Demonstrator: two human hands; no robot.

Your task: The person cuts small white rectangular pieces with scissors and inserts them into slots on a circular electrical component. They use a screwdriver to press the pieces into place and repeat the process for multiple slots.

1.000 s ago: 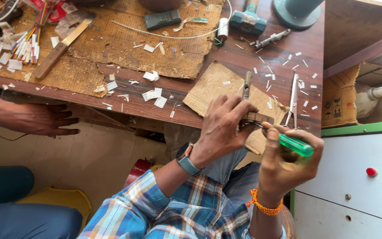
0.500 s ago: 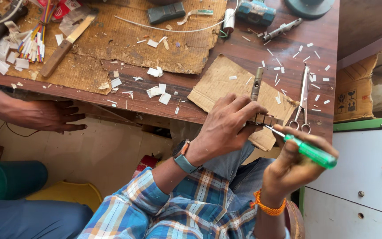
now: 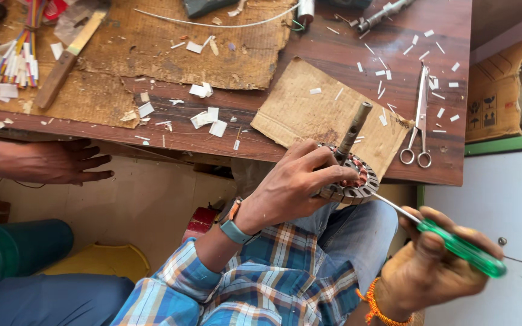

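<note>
My left hand [image 3: 294, 181] grips a round metal motor stator [image 3: 353, 181] with copper windings and a grey shaft [image 3: 354, 130] sticking up, held at the near edge of the wooden table [image 3: 357, 36]. My right hand [image 3: 439, 265] holds a green-handled screwdriver [image 3: 461, 247]; its thin metal blade reaches up-left and touches the stator's rim. A teal watch sits on my left wrist, an orange thread band on my right.
Another person's hand [image 3: 55, 162] rests under the table edge at left. On the table lie scissors [image 3: 419, 115], cardboard sheets [image 3: 309, 111], white paper scraps, coloured wire bundles [image 3: 22, 54] and a wooden stick. A white cabinet [image 3: 496, 199] stands at right, a green bucket [image 3: 13, 247] bottom left.
The view has drawn closer to the stator. My right hand with the screwdriver has shifted lower and to the right, blade still at the stator. The other person's hand stays at left.
</note>
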